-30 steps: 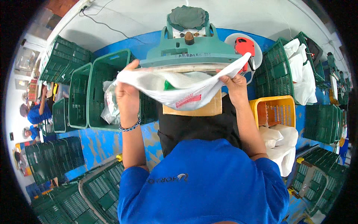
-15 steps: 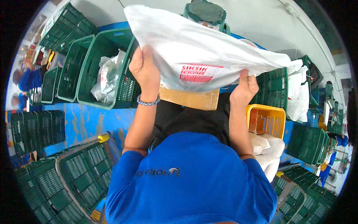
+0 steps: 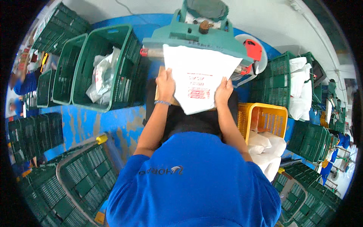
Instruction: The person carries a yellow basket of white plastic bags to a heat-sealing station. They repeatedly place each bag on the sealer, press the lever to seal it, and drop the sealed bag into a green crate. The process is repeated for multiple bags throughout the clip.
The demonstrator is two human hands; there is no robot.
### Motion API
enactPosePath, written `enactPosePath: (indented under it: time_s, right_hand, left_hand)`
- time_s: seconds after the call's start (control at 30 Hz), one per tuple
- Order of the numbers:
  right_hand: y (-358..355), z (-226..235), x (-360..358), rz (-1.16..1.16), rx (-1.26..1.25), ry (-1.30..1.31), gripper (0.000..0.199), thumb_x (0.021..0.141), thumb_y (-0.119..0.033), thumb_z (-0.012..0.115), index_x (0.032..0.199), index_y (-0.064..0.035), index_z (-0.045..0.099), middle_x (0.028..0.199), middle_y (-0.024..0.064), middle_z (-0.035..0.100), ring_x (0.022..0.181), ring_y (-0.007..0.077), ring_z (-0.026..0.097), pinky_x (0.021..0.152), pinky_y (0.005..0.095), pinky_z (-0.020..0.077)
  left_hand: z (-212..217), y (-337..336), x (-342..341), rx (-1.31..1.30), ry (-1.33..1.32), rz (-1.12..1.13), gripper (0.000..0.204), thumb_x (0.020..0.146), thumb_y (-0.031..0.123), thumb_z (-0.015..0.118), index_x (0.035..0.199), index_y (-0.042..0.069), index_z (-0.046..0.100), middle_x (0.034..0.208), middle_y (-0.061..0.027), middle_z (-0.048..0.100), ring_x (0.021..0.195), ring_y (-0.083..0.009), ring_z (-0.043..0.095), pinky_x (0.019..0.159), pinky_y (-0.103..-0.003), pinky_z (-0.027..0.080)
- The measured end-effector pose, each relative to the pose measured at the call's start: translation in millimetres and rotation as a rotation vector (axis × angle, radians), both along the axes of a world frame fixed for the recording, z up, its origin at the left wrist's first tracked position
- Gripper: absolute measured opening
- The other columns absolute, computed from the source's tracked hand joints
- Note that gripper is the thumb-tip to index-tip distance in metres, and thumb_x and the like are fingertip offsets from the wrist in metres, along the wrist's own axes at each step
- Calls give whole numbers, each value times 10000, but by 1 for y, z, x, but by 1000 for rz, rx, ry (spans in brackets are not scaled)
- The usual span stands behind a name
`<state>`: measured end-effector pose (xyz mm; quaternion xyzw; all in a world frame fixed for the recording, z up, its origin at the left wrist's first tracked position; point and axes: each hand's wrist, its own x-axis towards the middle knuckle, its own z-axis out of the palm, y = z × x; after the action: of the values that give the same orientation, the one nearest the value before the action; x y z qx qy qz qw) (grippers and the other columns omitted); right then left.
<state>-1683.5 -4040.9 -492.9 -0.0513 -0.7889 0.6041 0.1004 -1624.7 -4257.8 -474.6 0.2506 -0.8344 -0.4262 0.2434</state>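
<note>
Now left hand (image 3: 165,84) and right hand (image 3: 224,90) each grip side edge of white bag (image 3: 196,81), top end fed under green machine (image 3: 196,36). Feeding appears underway. Finished bags in green crate (image 3: 124,49); more wait in yellow basket (image 3: 264,113).

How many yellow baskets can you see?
1: the yellow basket sits right of the right hand, above the white bags. More may be hidden.

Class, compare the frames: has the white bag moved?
Yes. The white bag, earlier spread open overhead, now lies flat, its top edge under the green machine.
</note>
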Motion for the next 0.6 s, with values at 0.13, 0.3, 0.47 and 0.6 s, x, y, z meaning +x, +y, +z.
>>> enactPosePath:
  time_s: [0.13, 0.3, 0.47, 0.6]
  right_hand:
    - [6, 23, 3, 108, -66, 0, 337, 938, -261, 521, 969, 69, 578, 801, 110, 618, 732, 157, 546, 689, 307, 447]
    - [9, 73, -43, 323, -257, 16, 346, 900, -261, 599, 995, 71, 625, 822, 34, 615, 720, 89, 530, 660, 260, 450]
    - [0, 84, -59, 200, -623, -89, 246, 879, -157, 626, 976, 68, 636, 858, 57, 646, 708, 111, 567, 646, 251, 451]
    - [-6, 57, -22, 4, -732, -215, 203, 855, -141, 645, 840, 61, 657, 726, 37, 622, 594, 92, 527, 546, 250, 415]
  left_hand:
    - [17, -26, 4, 364, 68, -37, 217, 936, 116, 507, 985, -67, 613, 871, -29, 641, 772, -83, 555, 698, -240, 452]
    - [50, -53, -9, 578, 225, -86, 228, 874, 108, 568, 954, -98, 626, 836, -63, 646, 788, -120, 561, 728, -261, 445]
    - [69, -34, -31, 175, 264, 107, 233, 883, 158, 588, 869, -66, 653, 724, -59, 635, 648, -120, 540, 617, -264, 429]
    - [64, -30, -15, -97, 56, 207, 248, 865, 181, 568, 898, -47, 660, 783, -211, 652, 690, -265, 637, 672, -355, 483]
